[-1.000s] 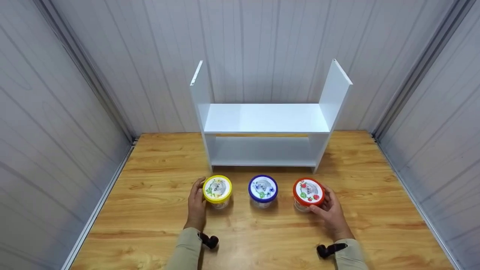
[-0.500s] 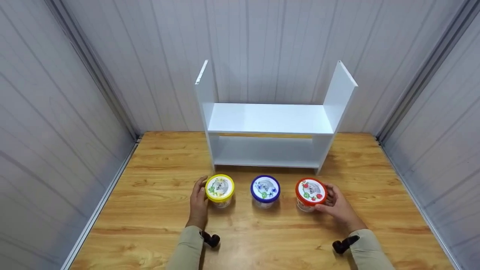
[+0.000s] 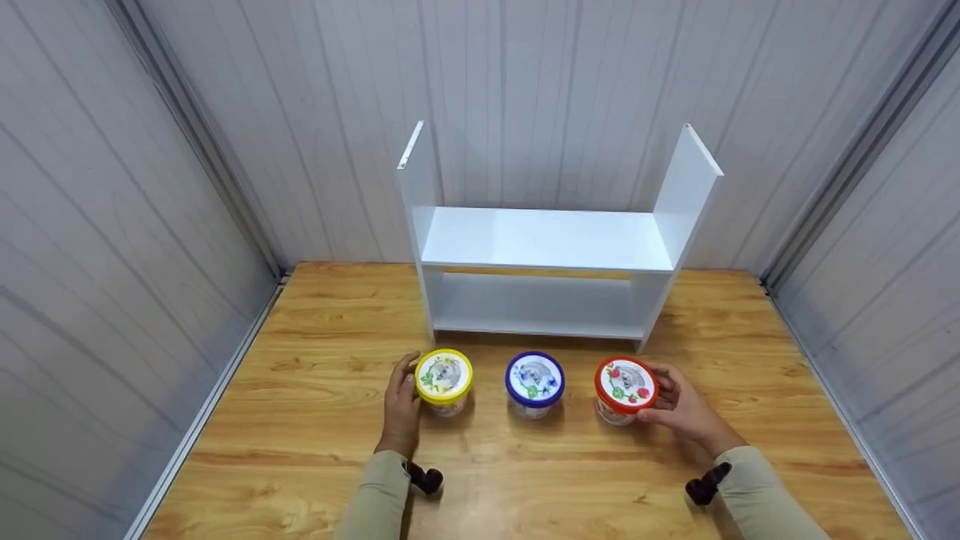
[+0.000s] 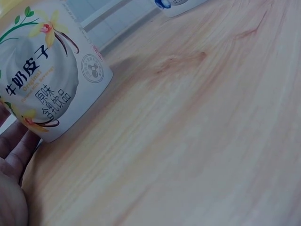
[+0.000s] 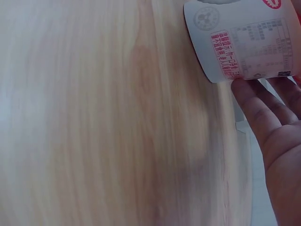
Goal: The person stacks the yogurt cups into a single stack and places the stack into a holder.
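Observation:
Three small tubs stand upright in a row on the wooden table. At the left is the yellow-lidded tub [image 3: 444,379], whose vanilla-flower label faces the left wrist camera. My left hand [image 3: 401,409] rests at its left side, fingers reaching along it. The blue-lidded tub [image 3: 535,381] sits in the middle, with no hand on it. The red-lidded tub [image 3: 626,386], marked with strawberries, is at the right. Against its right side is my right hand [image 3: 686,412], thumb in front and fingers behind. In the right wrist view extended fingers [image 5: 258,110] touch the tub's wall.
Behind the tubs stands a white two-tier shelf [image 3: 547,238] with tall side panels. Pale panelled walls [image 3: 540,90] close in the wooden table [image 3: 525,480] at the back and both sides. A black wrist camera sits on each sleeve.
My right wrist has swung outward to the right, and the thumb has slid back slightly along the red-lidded tub. The head view has shifted a little. The tubs keep their places.

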The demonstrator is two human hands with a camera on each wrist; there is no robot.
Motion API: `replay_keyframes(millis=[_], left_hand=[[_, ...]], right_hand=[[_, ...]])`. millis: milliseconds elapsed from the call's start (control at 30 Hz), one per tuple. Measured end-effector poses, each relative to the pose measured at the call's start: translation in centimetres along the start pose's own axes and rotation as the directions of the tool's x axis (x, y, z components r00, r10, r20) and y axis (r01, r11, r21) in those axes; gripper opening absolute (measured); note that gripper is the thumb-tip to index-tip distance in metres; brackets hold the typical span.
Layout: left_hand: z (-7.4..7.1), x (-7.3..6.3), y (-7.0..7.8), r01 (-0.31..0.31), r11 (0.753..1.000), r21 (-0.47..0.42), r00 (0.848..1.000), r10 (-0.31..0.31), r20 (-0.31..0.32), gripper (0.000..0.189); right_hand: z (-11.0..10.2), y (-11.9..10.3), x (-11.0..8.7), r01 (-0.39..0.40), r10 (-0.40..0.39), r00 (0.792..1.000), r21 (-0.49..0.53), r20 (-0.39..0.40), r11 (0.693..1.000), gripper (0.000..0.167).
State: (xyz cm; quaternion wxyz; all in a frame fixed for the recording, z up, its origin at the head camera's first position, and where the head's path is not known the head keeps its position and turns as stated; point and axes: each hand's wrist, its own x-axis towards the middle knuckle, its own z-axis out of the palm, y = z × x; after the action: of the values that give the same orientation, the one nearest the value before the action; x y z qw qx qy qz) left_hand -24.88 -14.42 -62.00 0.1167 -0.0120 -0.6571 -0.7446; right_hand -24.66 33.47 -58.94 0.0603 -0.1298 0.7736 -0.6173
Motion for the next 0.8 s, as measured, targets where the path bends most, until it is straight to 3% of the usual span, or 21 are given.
replay_keyframes(millis=[100,200,467,633,800], left_hand=[[0.1,-0.1,0.1,-0.008,1.0,0.008,1.0,0.008,0.001,0.041],[0.3,-0.5,1.2,0.002,1.0,-0.011,1.0,-0.001,0.012,0.041],[0.3,-0.4,1.3,0.015,1.0,-0.01,1.0,-0.015,0.012,0.041],[0.4,-0.4,1.3,0.041,0.999,-0.032,0.999,-0.041,0.016,0.042],[0.3,-0.3,1.4,0.034,0.999,-0.017,0.999,-0.034,0.004,0.041]], right_hand=[[-0.1,0.1,0.0,0.005,-0.005,1.0,0.001,0.0,1.0,0.083],[-0.2,0.4,0.0,0.012,-0.012,1.0,-0.011,-0.003,1.0,0.083],[-0.9,0.8,0.2,0.035,-0.033,0.998,-0.026,0.062,0.999,0.087],[-1.4,0.4,0.6,0.026,-0.015,0.994,-0.103,0.111,0.994,0.09],[-1.4,0.1,0.8,-0.008,0.021,0.992,-0.111,0.121,0.994,0.089]])
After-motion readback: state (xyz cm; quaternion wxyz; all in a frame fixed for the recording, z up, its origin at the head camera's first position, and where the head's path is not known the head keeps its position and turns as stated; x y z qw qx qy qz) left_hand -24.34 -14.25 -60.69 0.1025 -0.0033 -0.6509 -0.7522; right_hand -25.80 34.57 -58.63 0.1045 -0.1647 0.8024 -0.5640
